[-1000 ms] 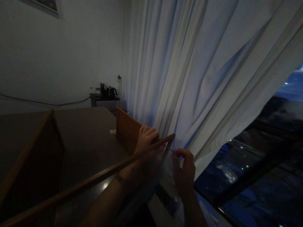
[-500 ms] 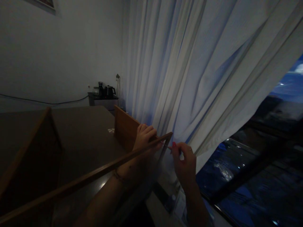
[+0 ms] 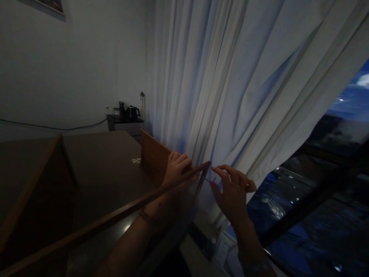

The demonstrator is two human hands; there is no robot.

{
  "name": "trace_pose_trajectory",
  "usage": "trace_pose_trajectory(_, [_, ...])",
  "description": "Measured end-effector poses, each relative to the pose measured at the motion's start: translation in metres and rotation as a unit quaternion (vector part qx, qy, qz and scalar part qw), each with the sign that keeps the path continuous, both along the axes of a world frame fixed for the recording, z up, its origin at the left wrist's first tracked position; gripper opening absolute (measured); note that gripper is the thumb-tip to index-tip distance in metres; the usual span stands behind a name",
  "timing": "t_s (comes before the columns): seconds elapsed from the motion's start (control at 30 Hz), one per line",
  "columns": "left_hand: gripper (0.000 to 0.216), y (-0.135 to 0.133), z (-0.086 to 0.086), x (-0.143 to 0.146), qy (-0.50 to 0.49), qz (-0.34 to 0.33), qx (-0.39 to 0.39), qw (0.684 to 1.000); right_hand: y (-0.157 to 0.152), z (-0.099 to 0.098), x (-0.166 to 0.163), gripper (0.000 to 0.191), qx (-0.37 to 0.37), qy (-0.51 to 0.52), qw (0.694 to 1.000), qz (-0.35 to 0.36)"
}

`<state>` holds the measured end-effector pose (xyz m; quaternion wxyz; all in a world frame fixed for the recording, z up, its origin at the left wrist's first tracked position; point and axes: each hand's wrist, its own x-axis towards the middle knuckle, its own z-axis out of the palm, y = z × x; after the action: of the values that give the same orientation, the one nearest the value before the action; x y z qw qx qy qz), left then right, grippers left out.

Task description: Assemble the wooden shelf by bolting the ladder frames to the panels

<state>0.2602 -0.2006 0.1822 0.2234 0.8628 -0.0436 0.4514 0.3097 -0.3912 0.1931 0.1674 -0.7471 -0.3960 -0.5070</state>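
My left hand [image 3: 176, 169] is wrapped over the top edge of an upright brown wooden panel [image 3: 154, 156], near the corner of a wooden frame. A long wooden rail [image 3: 129, 209] of that frame runs from the lower left to this corner, passing in front of my left wrist. A thin metal hex key [image 3: 204, 177] sticks out from the rail by the corner, its short bent end toward me. Around that end, my right hand [image 3: 234, 192] has thumb and index finger apart. The thumb tip is close to the key; whether it touches I cannot tell.
Another wooden panel [image 3: 34, 200] stands at the left on the dark table [image 3: 100, 154]. Small white pieces [image 3: 136, 160] lie near the far panel. Behind are a cabinet [image 3: 127, 125] with a black kettle [image 3: 132, 112]. White curtains [image 3: 230, 96] hang close on the right.
My right hand has opened from its pinch on the hex key and shifted slightly right, fingers spreading. The key's bent end now shows. My left hand keeps its grip on the panel.
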Motion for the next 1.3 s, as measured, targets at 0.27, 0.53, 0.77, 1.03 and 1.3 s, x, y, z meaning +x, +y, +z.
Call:
trace_pose_trajectory(0.27, [0.03,0.001,0.002,0.0,0.001,-0.004,0.013,1.0,-0.021,0.01,0.013,0.018,-0.113,-0.143,0.983,-0.005])
trace_pose_trajectory(0.53, [0.028,0.003,-0.002,0.005,-0.023,-0.003,0.022,0.999,-0.011,0.007,0.01,0.031,-0.138,-0.093,0.985,0.034])
trace_pose_trajectory(0.77, [0.026,0.001,0.0,0.002,-0.003,-0.01,0.01,1.0,0.009,-0.009,-0.017,0.056,0.007,0.215,0.969,0.123])
trace_pose_trajectory(1.03, [0.022,0.0,-0.001,0.0,-0.009,-0.016,0.007,1.0,0.025,-0.021,-0.03,0.057,0.111,0.324,0.928,0.143])
trace_pose_trajectory(1.3, [0.022,-0.002,-0.003,0.003,-0.016,-0.005,0.012,1.0,0.011,-0.006,-0.014,0.042,-0.039,0.16,0.985,0.053])
